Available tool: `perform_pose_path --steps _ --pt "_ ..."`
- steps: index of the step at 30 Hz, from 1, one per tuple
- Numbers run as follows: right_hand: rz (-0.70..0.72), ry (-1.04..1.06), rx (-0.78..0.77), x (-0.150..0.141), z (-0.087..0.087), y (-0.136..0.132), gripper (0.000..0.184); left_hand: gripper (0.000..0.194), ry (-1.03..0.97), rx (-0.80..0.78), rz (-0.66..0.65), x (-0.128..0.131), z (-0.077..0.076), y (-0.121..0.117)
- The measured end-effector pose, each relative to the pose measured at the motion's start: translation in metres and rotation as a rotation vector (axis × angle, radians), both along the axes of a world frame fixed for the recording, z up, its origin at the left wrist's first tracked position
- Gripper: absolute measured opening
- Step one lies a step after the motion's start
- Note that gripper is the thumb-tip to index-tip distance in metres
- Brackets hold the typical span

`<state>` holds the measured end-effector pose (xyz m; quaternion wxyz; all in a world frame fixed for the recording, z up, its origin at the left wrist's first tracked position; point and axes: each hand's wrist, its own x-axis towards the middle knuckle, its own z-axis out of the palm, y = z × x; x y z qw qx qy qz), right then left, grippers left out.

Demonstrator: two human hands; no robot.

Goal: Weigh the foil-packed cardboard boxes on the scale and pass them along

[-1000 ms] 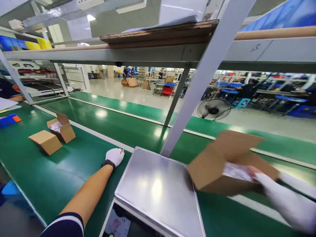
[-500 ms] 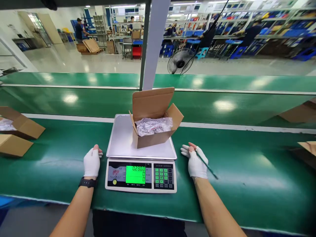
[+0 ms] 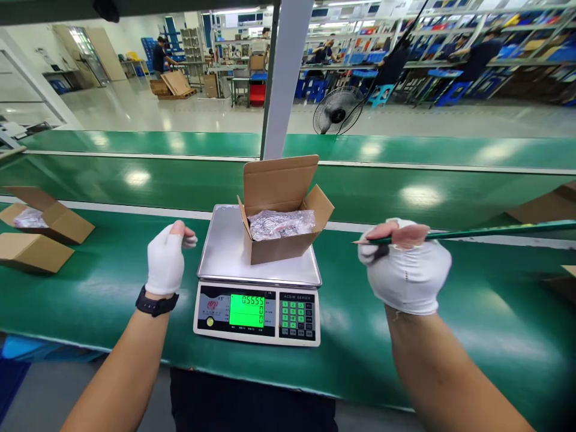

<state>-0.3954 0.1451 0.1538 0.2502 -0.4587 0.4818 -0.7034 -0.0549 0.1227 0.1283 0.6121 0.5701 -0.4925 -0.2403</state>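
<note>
An open cardboard box (image 3: 279, 207) with a silvery plastic bag inside stands on the steel pan of a digital scale (image 3: 258, 300), whose green display is lit. My left hand (image 3: 166, 261), in a white glove with a black watch at the wrist, hovers just left of the scale with its fingers loosely curled and nothing in them. My right hand (image 3: 405, 264), also gloved, is raised to the right of the scale and closed on a green pencil (image 3: 486, 232) that points left toward the box.
The scale sits on a green conveyor belt (image 3: 90, 300). Two more cardboard boxes (image 3: 40, 234) lie at the left, one open with a bag inside. More boxes (image 3: 546, 207) sit at the right edge. A grey upright post (image 3: 285, 78) stands behind the scale.
Both hands have lifted off the belt. My right hand rose with the pencil, now held level and pointing left. The number on the scale's display has changed.
</note>
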Motion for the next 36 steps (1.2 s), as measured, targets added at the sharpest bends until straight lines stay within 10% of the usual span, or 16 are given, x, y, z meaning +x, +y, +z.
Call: perform_pose_path --steps 7,13,36 --pt "0.288 0.368 -0.099 0.066 0.052 -0.015 0.049 0.053 -0.228 -0.066 -0.289 -0.054 0.048 -0.016" --pt "0.552 0.599 0.058 0.09 0.056 -0.034 0.038 0.046 -0.163 0.041 -0.385 -0.065 0.034 -0.014" --pt "0.477 0.867 0.181 0.113 0.057 -0.033 0.034 0.041 -0.007 0.027 -0.513 -0.057 0.017 -0.015"
